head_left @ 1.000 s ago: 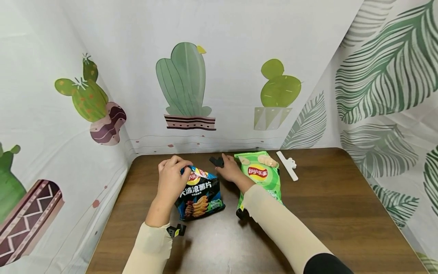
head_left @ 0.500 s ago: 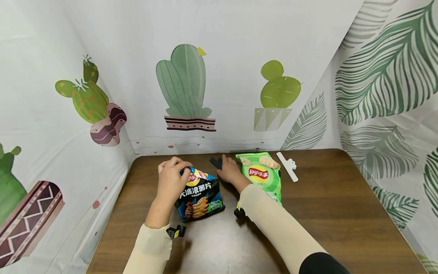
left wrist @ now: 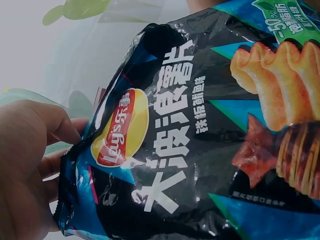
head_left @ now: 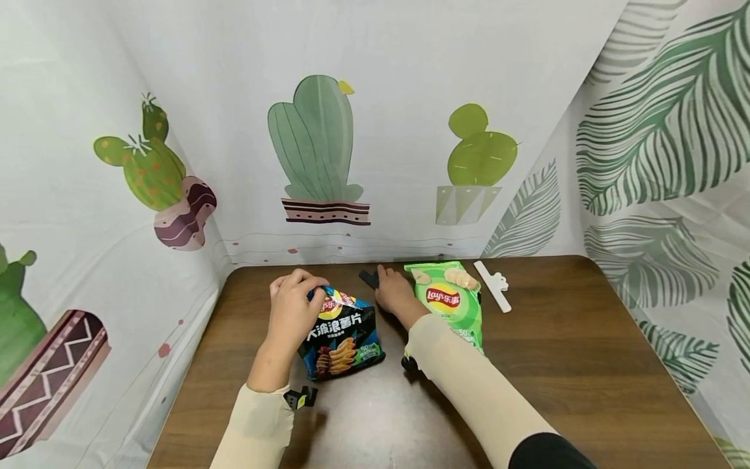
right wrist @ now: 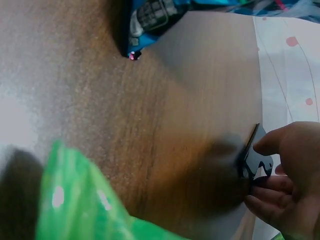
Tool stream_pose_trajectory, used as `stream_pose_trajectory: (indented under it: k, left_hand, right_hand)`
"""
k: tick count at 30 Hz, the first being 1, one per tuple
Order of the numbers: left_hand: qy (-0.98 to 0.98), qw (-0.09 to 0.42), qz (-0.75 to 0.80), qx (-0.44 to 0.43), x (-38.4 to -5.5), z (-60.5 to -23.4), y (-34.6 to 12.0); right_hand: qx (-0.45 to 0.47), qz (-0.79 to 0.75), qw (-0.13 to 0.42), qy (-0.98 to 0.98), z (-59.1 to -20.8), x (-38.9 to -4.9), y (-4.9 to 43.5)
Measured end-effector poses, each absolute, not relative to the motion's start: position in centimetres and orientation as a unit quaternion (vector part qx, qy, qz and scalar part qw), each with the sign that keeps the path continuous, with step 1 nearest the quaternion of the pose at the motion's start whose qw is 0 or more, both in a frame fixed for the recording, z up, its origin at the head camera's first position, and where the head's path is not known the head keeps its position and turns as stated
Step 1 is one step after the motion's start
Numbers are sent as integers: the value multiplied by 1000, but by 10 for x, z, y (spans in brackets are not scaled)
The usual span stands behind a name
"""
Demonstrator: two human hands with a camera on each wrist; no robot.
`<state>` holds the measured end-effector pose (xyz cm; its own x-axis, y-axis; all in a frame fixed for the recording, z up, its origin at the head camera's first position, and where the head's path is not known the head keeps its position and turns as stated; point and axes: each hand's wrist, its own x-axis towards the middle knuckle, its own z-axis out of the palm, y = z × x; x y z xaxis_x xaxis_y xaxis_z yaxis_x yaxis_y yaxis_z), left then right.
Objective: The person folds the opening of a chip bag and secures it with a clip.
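Observation:
My left hand (head_left: 295,306) pinches the top corner of a black and blue Lay's chip bag (head_left: 346,339), which leans upright on the table. In the left wrist view, thumb and fingers grip its folded top edge (left wrist: 82,190). My right hand (head_left: 398,293) is at the table's back, between the two bags, at a black bag clip (head_left: 369,279). Seen from the right wrist, the thumb and curled fingers pinch this clip (right wrist: 255,152) close to the tabletop; part of it is hidden by the fingers.
A green Lay's chip bag (head_left: 445,296) lies right of my right hand, its lower part behind the forearm. Beyond it lies a white bag clip (head_left: 493,286). The wooden table (head_left: 562,365) meets a printed cloth (head_left: 404,130) at the back.
My right wrist and forearm have shifted slightly left, with the fingers closing at the black bag clip. My left hand and the black chip bag stay nearly still.

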<state>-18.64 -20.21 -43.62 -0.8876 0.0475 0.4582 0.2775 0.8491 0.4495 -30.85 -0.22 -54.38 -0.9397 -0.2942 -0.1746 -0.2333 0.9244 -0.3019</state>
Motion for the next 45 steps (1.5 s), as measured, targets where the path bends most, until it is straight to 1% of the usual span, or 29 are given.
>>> stream_pose_trajectory:
  k: [8, 22, 25, 33, 45]
  left_hand:
    - [-935, 218, -264, -88, -186, -436, -200]
    - [-934, 215, -271, -85, -186, -437, -199]
    - [-935, 214, -270, -84, -186, -437, -199]
    - [-935, 217, -267, -82, -184, -435, -199]
    - [-929, 245, -263, -91, -184, -436, -199]
  right_hand:
    - [-128, -126, 103, 978, -547, -310, -3]
    - [-147, -106, 58, 982, -553, -308, -2]
    - [-141, -112, 58, 982, -553, -306, -2]
    - [-121, -163, 84, 976, -551, -302, -7]
    - [-101, -209, 80, 969, -548, -302, -7]
